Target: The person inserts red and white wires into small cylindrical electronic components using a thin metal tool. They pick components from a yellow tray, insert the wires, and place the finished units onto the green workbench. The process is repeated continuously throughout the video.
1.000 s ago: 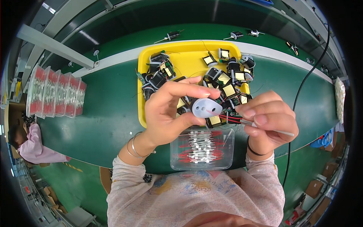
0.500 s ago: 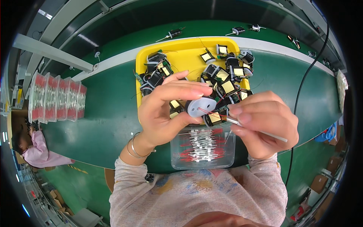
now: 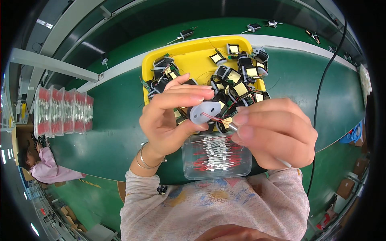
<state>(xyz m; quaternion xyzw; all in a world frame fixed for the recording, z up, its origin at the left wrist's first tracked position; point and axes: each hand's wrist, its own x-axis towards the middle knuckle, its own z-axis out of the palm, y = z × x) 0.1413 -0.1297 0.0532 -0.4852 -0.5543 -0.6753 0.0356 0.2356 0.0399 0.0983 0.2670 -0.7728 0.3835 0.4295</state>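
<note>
My left hand (image 3: 163, 116) pinches a small black part with a white round end disc (image 3: 204, 112) between fingers and thumb, the disc tilted toward my right hand. Thin red wires (image 3: 213, 117) come out through a hole in the disc. My right hand (image 3: 277, 132) grips a slim white rod with a silver metal end (image 3: 233, 127), which meets the wires or lies very near them; their exact contact is hidden by my fingertips. Beneath both hands, a see-through plastic box (image 3: 217, 176) holds many red-and-white wired pieces (image 3: 219, 152).
Behind my hands a yellow tray (image 3: 191, 54) is heaped with black parts bearing pale yellow pads. Stacked see-through boxes (image 3: 64, 110) stand at the left. Loose parts (image 3: 186, 33) lie beyond the bench's white edge. A black cable (image 3: 317, 96) hangs at the right; a person in pink (image 3: 48, 164) sits far left.
My left hand and the disc part have shifted slightly left. My right hand has turned the rod so its metal end points more toward the disc, with less of its white length showing.
</note>
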